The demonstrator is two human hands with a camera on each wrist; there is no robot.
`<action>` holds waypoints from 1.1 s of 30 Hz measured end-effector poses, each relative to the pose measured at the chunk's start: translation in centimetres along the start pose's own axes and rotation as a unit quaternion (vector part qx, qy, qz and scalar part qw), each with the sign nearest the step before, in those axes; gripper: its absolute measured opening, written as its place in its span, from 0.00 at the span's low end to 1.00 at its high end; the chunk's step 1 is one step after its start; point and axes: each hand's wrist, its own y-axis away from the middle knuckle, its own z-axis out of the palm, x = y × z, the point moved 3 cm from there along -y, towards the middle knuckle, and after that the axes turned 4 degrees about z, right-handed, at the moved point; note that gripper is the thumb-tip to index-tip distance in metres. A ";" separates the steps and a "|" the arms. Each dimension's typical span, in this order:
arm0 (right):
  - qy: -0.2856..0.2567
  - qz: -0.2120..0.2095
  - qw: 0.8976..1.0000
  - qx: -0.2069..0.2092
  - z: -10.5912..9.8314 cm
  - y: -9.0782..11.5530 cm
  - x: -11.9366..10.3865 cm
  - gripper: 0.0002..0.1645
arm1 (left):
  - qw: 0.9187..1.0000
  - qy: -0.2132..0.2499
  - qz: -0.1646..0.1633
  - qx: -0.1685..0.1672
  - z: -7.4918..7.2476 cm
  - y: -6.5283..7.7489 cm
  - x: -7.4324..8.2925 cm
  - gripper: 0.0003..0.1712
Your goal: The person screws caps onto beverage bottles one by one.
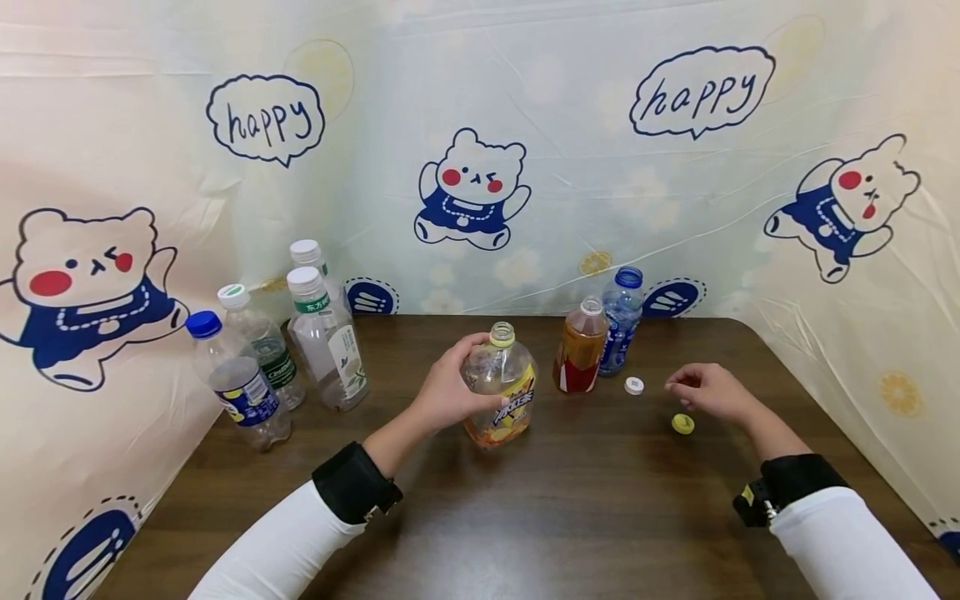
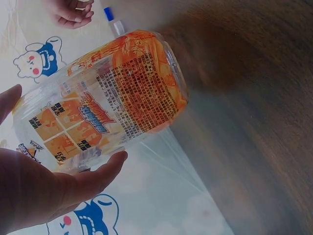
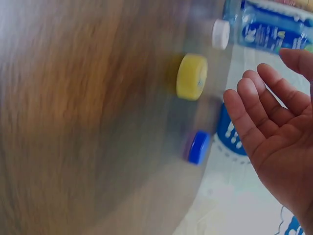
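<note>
My left hand [image 1: 453,390] grips a clear plastic drink bottle [image 1: 513,375] with an orange and yellow label, its thumb and fingers round the upper body. The bottle's mouth has no cap and shows a pale yellow ring. The left wrist view gives the label [image 2: 146,93] up close, with fine print on it. My right hand [image 1: 712,390] hovers over the table at the right, fingers loosely bent and nothing in them. Just below it lies a yellow cap [image 1: 682,424]. A white cap [image 3: 221,34] and a blue cap [image 3: 199,147] lie on either side of the yellow one.
Beyond the held bottle stand an uncapped bottle with a red-brown label [image 1: 580,350] and an uncapped blue bottle [image 1: 621,321]. Several capped clear bottles stand at the left, among them a blue-capped one [image 1: 243,387]. A printed cloth [image 1: 472,83] hangs behind the brown table [image 1: 570,517].
</note>
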 end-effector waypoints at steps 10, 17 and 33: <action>0.015 0.006 0.999 -0.030 -0.4 0.0 2.2 0.13 | 1.000 -0.003 -0.002 0.003 0.0 0.1 -0.2 0.51; 0.066 0.005 0.995 -0.069 0.6 0.0 2.7 0.15 | 1.000 0.000 -0.005 0.000 0.0 0.3 -0.2 0.52; 0.119 -0.080 0.987 -0.072 1.6 0.1 0.4 0.09 | 1.000 0.006 -0.005 0.006 -0.2 0.4 -0.2 0.51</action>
